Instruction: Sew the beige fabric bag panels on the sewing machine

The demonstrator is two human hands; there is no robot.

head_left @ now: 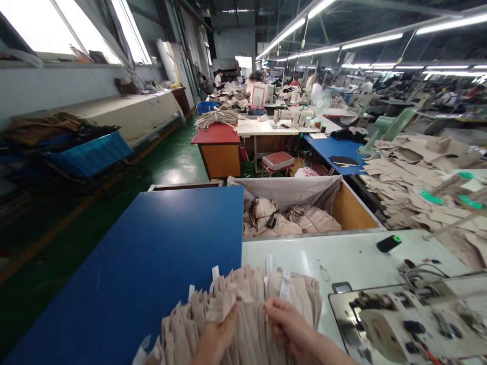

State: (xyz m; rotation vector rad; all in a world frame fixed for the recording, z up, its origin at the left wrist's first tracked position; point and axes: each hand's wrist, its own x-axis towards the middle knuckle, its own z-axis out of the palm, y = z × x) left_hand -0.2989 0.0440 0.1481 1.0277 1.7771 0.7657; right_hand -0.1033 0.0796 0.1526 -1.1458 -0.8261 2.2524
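A long row of beige fabric pieces (243,284) stands packed on edge across the blue tabletop and the pale machine table, with white strips sticking up among them. My left hand (216,334) is closed on the upper edges of pieces in the middle of the row, thumb on top, slightly blurred. To its right, my right hand (287,322) pinches the edge of a fabric piece between thumb and fingertips. Near that hand a white strip (285,285) lies over the right end of the row. The lower parts of the pieces are partly hidden by both hands.
An industrial sewing machine (411,324) lies at the right on the pale table, near a black thread cone (388,244). Beyond is a cloth-lined bin (281,188) holding beige bundles. The blue tabletop (171,233) extends left. Cut fabric (411,177) piles up at right.
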